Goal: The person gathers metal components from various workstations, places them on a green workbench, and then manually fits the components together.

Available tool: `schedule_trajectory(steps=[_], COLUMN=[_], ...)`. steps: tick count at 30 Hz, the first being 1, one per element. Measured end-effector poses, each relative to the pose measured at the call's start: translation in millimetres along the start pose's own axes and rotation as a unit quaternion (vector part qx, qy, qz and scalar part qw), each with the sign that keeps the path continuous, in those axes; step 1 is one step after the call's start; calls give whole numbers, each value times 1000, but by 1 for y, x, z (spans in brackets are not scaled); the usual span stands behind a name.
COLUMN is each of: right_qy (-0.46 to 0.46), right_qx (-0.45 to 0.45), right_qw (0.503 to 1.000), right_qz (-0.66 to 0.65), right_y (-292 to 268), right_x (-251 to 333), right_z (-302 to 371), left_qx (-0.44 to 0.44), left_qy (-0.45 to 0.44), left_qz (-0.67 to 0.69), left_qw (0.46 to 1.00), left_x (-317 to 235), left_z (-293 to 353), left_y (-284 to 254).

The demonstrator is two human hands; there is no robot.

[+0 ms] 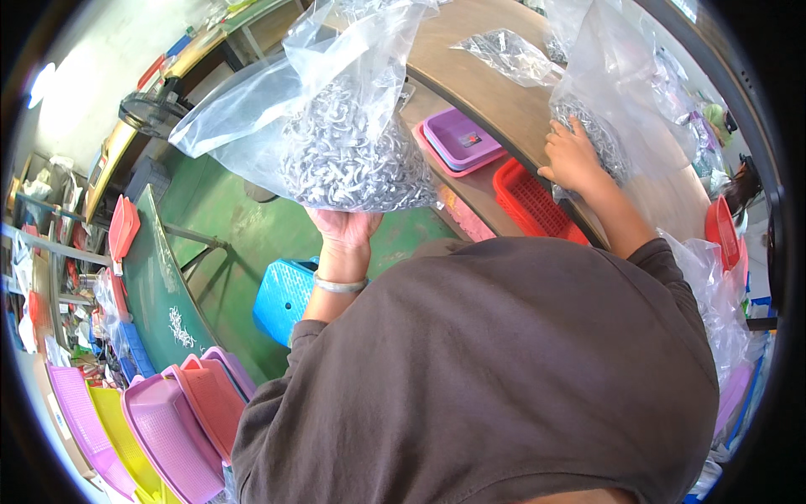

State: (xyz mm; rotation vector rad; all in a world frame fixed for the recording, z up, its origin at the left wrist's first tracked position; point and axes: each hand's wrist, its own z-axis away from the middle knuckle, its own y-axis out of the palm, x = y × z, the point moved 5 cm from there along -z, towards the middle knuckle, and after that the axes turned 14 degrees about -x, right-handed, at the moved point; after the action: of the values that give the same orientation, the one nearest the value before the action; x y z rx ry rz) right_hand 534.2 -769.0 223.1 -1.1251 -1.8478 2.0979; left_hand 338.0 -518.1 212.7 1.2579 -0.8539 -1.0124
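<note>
My left hand point(342, 225) is palm up under a clear plastic bag of small silver metal pieces point(357, 164), bearing its weight above the floor. The bag hides most of that hand's fingers; its loose plastic flares up and to the left. Over the table at the right, my right hand point(573, 158) rests with fingers apart on a second clear bag of silver pieces point(598, 139). This second bag lies on the brown tabletop point(512, 97), its slack top spread toward the far side.
Purple trays point(462, 139) and a red basket point(531, 202) sit on a shelf below the table edge. A blue stool point(281, 298) stands on the green floor. Stacked colored baskets point(172, 428) fill the lower left, near a green board point(164, 290) with scattered silver pieces.
</note>
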Motion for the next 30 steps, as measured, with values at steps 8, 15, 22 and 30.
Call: schedule_trajectory(steps=[8, 15, 22, 30], right_qy=[-20, -1, 65, -228], right_qx=[-93, -98, -68, -76], right_qw=[993, 990, 991, 664], right_qz=[-66, -102, -97, -708], right_y=[-2, -4, -30, -144], right_x=[-7, -16, 25, 259], right_z=[13, 37, 12, -147], left_qx=[4, -43, -24, -75], left_qy=[26, 76, 122, 247], left_qz=[-4, -13, 17, 46], left_qw=[1000, 996, 992, 965], left_x=[-17, -42, -107, -190], left_z=[11, 23, 55, 62], left_y=[4, -6, -30, -70])
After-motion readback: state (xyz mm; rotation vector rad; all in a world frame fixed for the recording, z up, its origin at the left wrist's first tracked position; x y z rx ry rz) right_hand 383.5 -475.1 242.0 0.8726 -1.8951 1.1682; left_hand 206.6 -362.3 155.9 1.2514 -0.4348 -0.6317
